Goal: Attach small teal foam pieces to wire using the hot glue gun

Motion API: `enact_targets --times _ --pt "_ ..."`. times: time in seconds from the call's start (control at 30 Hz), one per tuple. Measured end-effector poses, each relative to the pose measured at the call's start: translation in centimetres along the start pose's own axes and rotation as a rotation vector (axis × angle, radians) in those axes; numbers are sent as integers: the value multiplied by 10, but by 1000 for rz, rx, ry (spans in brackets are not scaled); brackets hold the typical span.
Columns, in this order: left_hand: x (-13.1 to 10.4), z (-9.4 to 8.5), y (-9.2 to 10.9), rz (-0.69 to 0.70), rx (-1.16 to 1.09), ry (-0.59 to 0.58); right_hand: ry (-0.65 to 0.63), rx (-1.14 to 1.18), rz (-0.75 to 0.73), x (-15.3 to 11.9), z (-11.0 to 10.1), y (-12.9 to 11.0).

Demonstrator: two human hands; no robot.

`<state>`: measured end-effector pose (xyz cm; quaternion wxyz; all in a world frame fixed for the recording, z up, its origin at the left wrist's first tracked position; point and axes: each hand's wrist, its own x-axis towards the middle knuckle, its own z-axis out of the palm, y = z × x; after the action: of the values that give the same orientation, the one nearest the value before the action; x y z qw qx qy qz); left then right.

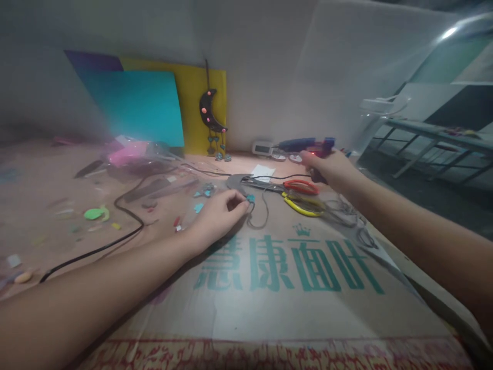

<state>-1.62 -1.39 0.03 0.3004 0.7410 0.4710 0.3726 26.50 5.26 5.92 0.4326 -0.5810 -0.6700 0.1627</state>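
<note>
My right hand is wrapped round the handle of a blue glue gun, its nozzle pointing left above the table. Near the middle, my left hand pinches a small teal piece between thumb and fingertips, with a grey cord looping beside it. A dark grey crescent lies just behind those fingertips, partly hidden. Red-handled scissors and yellow-handled pliers rest between my two hands. More teal pieces lie left of my left hand.
A decorated crescent hangs before a yellow board and a turquoise sheet at the back. A black cable crosses the left. A white device stands behind. Scraps and a pink bag lie left.
</note>
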Motion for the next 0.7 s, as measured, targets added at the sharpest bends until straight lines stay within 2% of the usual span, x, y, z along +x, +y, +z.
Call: enact_targets --times 0.07,0.13,0.2,0.47,0.7 --pt "0 0 0 -11 -12 -3 -111 61 76 22 5 16" --pt "0 0 0 -25 -27 -20 -193 28 100 38 11 29" --pt "0 1 -1 -33 -31 -36 -218 -41 99 47 17 38" --pt "0 1 -5 5 -36 -45 -210 -207 139 51 46 51" --pt "1 0 -5 -26 -24 -38 -189 -333 89 51 45 44"
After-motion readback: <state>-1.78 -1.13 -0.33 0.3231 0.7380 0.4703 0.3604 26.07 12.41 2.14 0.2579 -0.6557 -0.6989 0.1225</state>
